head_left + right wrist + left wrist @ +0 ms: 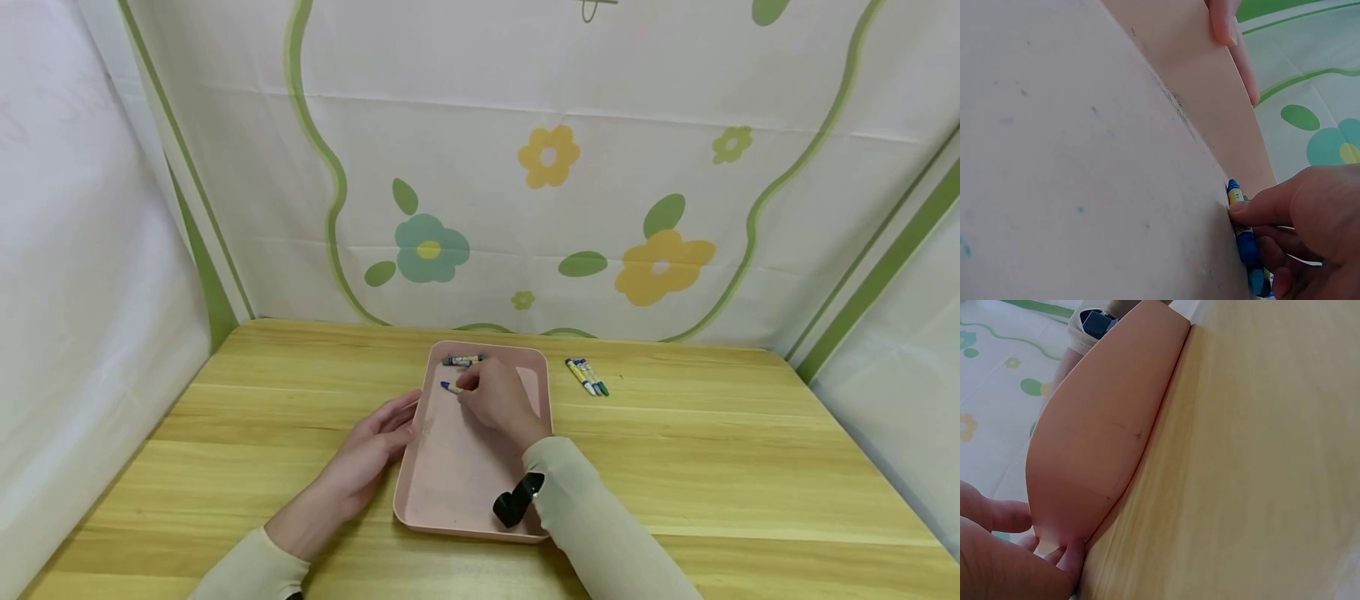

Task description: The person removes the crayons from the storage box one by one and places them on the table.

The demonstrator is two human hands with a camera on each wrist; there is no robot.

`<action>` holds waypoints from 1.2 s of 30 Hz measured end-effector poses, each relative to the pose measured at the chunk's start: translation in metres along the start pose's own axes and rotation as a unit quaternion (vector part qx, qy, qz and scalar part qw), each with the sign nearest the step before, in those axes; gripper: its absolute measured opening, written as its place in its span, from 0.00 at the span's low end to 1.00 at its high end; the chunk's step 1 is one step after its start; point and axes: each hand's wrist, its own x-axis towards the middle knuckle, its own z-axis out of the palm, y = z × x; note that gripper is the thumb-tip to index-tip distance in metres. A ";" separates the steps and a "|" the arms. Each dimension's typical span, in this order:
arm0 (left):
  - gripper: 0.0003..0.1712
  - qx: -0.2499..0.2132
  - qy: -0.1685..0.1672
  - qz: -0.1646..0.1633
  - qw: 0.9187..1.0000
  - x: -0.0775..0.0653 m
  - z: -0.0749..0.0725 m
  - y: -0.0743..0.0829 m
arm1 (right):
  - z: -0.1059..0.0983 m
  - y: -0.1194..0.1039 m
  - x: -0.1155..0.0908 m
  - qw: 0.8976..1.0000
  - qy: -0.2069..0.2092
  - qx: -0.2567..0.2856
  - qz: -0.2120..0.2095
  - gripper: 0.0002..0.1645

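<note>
A pink tray (450,500) lies on the wooden table, its long side running away from me. Over its far half, my right hand (498,400) pinches a blue crayon with a yellow wrapper (1244,231) between thumb and fingers, close to the tray floor. Just beyond, more crayons (462,361) lie in the tray's far left corner, partly behind the hand in the right wrist view. My left hand (367,454) rests against the tray's left wall (1097,419) from outside, fingers fairly straight, with fingertips at the rim.
Several crayons (587,377) lie side by side on the wooden table (712,450), right of the tray. A flowered white cloth (510,208) hangs behind the table, and more cloth closes off both sides. Coloured specks and smudges mark the tray floor.
</note>
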 end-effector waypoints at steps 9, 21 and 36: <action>0.34 -0.002 0.006 -0.003 1.000 0.001 0.000 0.000 | -0.003 -0.001 0.001 1.000 -0.004 0.008 -0.015 0.07; 0.34 -0.005 -0.004 0.005 1.000 -0.001 -0.001 0.001 | -0.008 0.001 -0.003 0.997 0.009 0.056 -0.045 0.10; 0.34 -0.006 -0.004 -0.003 1.000 -0.001 0.000 0.003 | -0.015 0.001 -0.005 0.992 0.023 0.124 -0.011 0.09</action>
